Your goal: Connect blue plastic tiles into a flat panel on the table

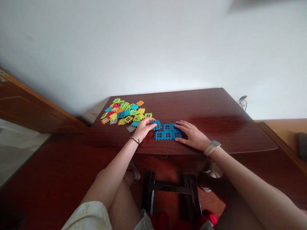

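Observation:
My left hand pinches a single blue interlocking tile, tilted slightly at the upper left of a joined blue panel. That panel lies flat on the table and is built from several blue tiles with window cut-outs in two rows. At its right end rests my right hand, thumb and fingers spread over the edge tiles. Part of the panel is covered by those fingers. Whether the held tile touches the panel I cannot tell.
A heap of loose tiles in yellow, green, red, orange, blue and grey spreads over the left of the dark wooden table. A wall stands behind it. A black cable hangs past the right edge, and a stool is below.

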Available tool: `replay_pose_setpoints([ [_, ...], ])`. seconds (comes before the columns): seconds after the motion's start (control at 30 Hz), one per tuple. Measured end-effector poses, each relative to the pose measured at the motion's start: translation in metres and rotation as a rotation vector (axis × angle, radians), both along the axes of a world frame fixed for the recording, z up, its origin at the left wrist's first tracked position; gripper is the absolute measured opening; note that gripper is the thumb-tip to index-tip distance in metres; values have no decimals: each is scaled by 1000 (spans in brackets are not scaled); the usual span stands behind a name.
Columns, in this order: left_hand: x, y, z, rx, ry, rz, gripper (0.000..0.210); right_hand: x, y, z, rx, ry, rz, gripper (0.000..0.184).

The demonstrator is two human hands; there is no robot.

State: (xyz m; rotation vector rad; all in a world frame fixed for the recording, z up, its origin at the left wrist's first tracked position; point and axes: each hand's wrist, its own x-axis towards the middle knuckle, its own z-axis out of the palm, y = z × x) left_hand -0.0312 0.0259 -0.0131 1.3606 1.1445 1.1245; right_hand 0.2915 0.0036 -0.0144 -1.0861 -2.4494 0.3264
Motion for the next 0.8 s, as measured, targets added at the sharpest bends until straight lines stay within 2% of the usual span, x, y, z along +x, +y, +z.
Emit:
replay_pose_setpoints([
  [0.2, 1, 3, -5, 47, 73, -24, 35, 0, 0, 0, 1, -1, 0, 70],
  [0.8, 6, -1, 0, 110, 179, -56, 31, 0, -1, 1, 3, 3, 6, 69],
])
